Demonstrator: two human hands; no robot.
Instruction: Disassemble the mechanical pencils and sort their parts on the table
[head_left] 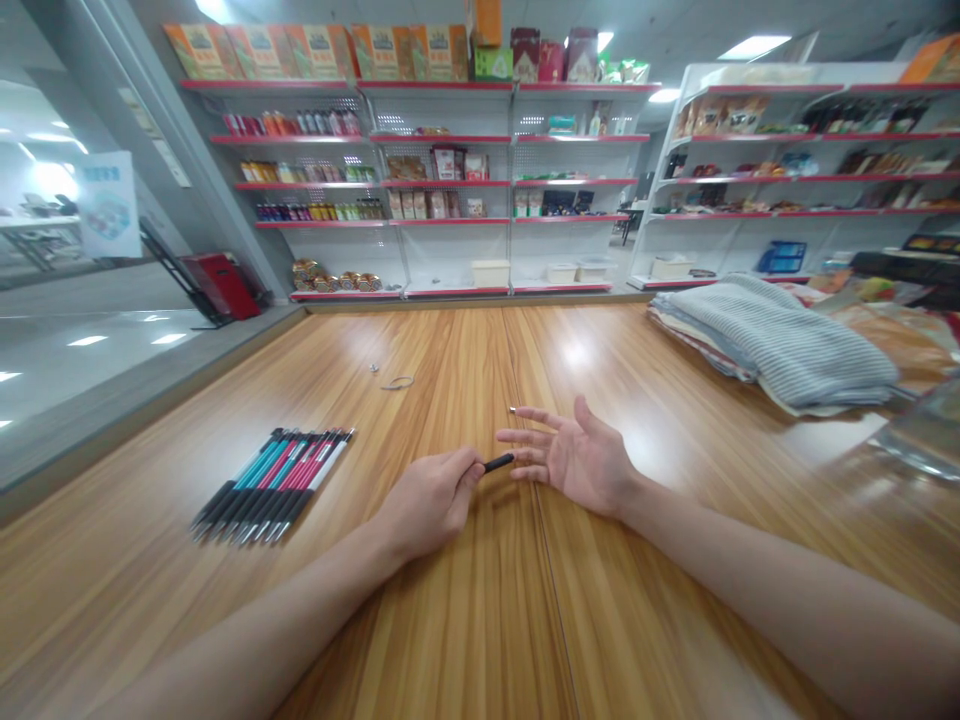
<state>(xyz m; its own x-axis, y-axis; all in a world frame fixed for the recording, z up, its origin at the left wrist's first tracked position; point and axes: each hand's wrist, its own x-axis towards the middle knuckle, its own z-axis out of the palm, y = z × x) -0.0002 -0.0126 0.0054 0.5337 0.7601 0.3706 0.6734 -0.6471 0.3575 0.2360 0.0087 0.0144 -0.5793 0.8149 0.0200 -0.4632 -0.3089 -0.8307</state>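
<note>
My left hand (429,497) is closed in a pinch on a short black pen part (498,462), whose tip points right toward my right hand. My right hand (574,455) lies palm up on the wooden table (480,620) with its fingers spread and nothing in it. A tiny silver piece (513,410) lies just past the right hand's fingertips. To the left of my left hand, a row of several pens (274,483) with black, teal and pink barrels lies side by side on the table.
A small spring or wire loop (397,382) and a tiny metal bit (373,368) lie farther back. Folded striped cloths (780,345) are stacked at the right. Shop shelves (450,180) with goods stand behind the table. A glass wall runs along the left.
</note>
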